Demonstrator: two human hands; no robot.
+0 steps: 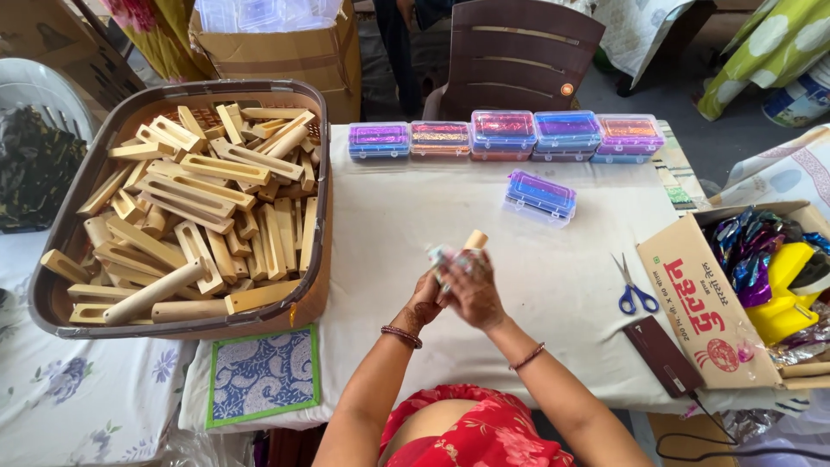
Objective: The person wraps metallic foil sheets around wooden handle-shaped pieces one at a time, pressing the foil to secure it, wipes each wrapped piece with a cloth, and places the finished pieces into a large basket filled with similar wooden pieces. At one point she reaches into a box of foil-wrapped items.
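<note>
1. Head view: a pale wooden dowel (475, 239) with a blurred shiny wrap around it is gripped by both hands, left hand (425, 298) and right hand (474, 290), above the worktop (553, 277).
2. Wrap is best kept taut, the dowel turned slowly.
3. Scissors (635, 292) lie near on the right; basket (52, 259) of wooden pieces on the left.

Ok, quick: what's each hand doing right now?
Left hand: closed on the wooden piece, with some shiny wrapping.
Right hand: closed on the same wooden piece, above the white table.
</note>
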